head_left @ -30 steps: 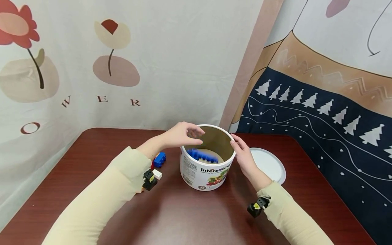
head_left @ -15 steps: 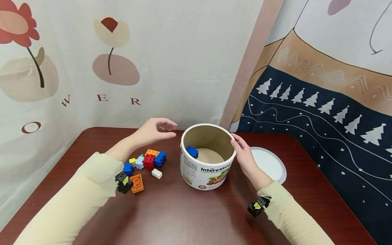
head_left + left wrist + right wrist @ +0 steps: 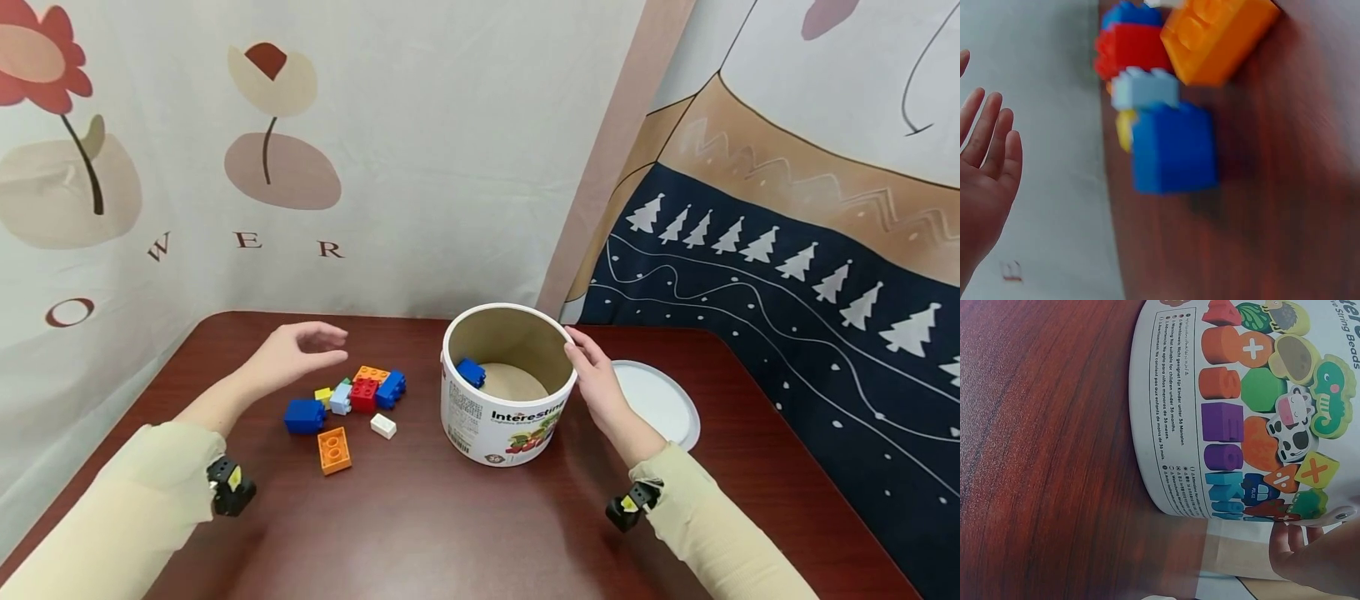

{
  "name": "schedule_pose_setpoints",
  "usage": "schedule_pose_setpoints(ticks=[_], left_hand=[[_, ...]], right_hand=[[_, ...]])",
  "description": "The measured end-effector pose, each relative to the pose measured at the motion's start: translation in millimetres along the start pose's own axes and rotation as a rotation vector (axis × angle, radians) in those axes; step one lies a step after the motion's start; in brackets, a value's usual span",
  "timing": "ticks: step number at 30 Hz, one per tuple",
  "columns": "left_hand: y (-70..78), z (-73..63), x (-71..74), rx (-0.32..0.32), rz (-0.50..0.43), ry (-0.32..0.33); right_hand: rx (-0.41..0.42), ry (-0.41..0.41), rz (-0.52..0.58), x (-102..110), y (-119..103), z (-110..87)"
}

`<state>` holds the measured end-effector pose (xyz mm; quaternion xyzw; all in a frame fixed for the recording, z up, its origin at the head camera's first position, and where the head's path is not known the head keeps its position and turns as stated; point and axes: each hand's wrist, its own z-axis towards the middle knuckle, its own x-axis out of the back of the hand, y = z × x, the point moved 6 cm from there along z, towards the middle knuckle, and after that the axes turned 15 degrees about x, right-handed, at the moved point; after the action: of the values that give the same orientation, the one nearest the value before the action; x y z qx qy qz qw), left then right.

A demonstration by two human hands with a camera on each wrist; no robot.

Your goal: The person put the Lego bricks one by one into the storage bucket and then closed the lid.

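Observation:
My left hand hovers over the left part of the table, holding nothing, fingers and thumb apart. Below and to its right lies a group of toy building blocks: a big blue block, an orange block, a red block, a light blue block and a white block. At the right side of a white round bucket, my right hand holds its rim. Inside the bucket sits one blue block. The right wrist view shows the bucket's printed side and part of my fingers.
A white round lid lies on the table to the right of the bucket, partly behind my right hand. Another blue block, a yellow block and a second orange block belong to the group. Printed cloth hangs behind the table.
My left hand has moved left from over the bucket to beside the blocks. A blue block, blurred inside the bucket a second ago, now rests there. My right hand stays at the rim.

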<state>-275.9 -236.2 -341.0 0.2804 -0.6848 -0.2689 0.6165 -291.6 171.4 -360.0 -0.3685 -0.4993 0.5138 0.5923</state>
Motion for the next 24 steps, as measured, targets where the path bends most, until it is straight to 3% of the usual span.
schedule_pose_setpoints(ticks=[11, 24], left_hand=[[-62.2, -13.5, -2.8, 0.096, 0.007, 0.01], [-88.8, -23.7, -20.2, 0.135, 0.018, -0.04]], right_hand=[[-0.001, -0.004, 0.002, -0.4, 0.2, -0.8], [-0.004, -0.001, 0.007, 0.1, -0.8, -0.5]])
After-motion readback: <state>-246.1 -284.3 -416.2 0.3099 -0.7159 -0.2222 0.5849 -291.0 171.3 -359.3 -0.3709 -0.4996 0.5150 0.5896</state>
